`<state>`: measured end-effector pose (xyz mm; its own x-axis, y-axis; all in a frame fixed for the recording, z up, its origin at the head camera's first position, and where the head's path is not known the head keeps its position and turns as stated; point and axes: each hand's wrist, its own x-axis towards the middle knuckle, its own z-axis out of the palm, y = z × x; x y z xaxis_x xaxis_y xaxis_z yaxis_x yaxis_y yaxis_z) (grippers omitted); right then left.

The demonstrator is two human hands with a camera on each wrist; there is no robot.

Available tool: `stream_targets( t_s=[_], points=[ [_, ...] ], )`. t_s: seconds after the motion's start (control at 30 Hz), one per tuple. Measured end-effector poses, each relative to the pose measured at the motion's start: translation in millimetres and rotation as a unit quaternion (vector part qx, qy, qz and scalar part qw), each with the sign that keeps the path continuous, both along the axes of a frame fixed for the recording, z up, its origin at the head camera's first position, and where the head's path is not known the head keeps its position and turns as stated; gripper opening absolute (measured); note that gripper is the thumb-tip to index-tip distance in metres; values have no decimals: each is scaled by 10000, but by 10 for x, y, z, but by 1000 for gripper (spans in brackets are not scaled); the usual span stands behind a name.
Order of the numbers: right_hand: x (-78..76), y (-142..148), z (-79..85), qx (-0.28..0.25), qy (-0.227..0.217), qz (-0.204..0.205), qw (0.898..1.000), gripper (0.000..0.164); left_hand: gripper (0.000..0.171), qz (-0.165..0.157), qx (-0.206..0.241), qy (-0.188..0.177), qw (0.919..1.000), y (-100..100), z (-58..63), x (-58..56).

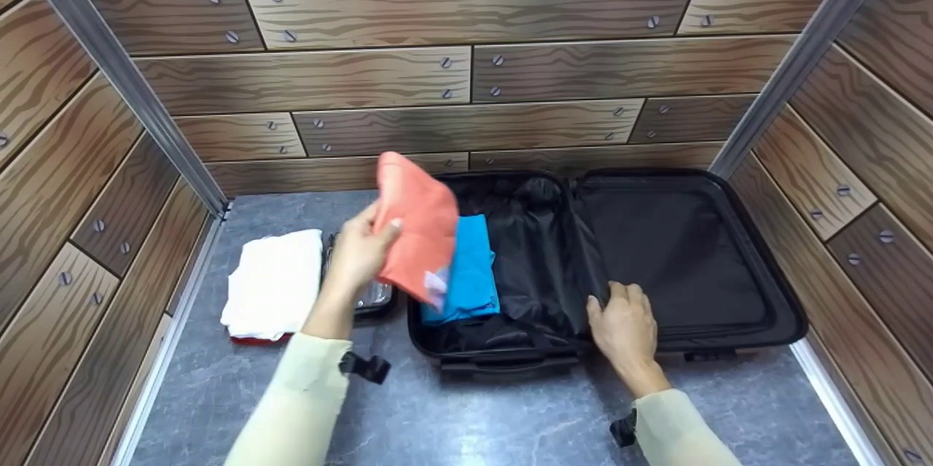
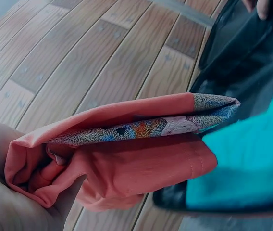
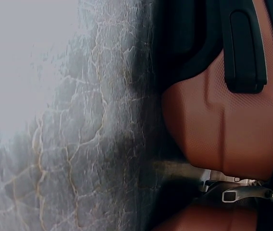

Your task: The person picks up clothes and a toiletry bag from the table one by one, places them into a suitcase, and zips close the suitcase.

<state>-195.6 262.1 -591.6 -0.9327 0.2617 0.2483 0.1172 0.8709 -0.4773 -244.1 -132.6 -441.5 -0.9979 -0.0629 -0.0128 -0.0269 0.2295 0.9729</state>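
My left hand (image 1: 362, 251) grips a folded coral-coloured garment (image 1: 419, 222), thumb on top, held up over the left side of the open suitcase (image 1: 503, 364). In the left wrist view, the folded coral cloth (image 2: 151, 168) shows a multicoloured printed part between its layers. Below it, a folded bright blue garment (image 1: 472, 276) lies in the suitcase's left half. My right hand (image 1: 625, 327) rests on the suitcase's front edge near the hinge between the halves. The right wrist view shows the case's brown outer shell (image 3: 223, 130); most of that hand is out of frame.
Left of the suitcase lies a stack of folded white cloth (image 1: 273, 284), with something red under it. Between stack and suitcase, a small dark-edged case (image 1: 375, 298) is partly hidden by my left arm. Wood-patterned walls (image 1: 466, 6) enclose the grey floor (image 1: 466, 422).
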Motion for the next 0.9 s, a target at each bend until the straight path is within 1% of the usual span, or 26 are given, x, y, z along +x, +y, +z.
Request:
stream_targets(
  t_s=[0.07,0.13,0.17,0.27,0.37,0.43,0.47,0.57,0.63,0.7,0.8,0.9],
  points=[
    [0,2,3,16,40,-17,10000,52,55,-150,2,-45,9999,121,-18,-6],
    [-1,5,5,26,62,-33,10000,52,55,-308,127,-92,9994,241,-51,-18],
    [-2,7,4,25,68,-34,10000,51,55,-342,34,-35,9994,297,-73,-26],
    [1,6,4,14,55,-37,10000,52,53,-476,-153,182,9986,451,-167,-57],
    [2,1,-1,-1,56,-14,10000,51,53,-594,-119,269,9978,578,-280,-91],
    [4,-3,0,-4,63,-12,10000,52,53,-616,-14,223,9979,653,-358,-116],
    [4,-4,-1,-7,70,-13,10000,52,54,-633,100,196,9978,686,-396,-132],
    [2,-5,-1,-9,77,-8,10000,51,55,-693,726,19,9949,767,-509,-184],
    [6,-6,-1,-4,51,8,10000,52,55,-662,1197,-157,9905,796,-591,-218],
    [9,-3,-1,-7,-9,28,10000,53,57,-553,1590,-371,9850,804,-676,-246],
    [13,7,2,-5,-87,54,9999,54,58,-324,1847,-624,9803,782,-801,-275],
    [11,19,15,-12,-120,62,9999,54,57,-121,1875,-859,9784,741,-894,-285]
  ],
)
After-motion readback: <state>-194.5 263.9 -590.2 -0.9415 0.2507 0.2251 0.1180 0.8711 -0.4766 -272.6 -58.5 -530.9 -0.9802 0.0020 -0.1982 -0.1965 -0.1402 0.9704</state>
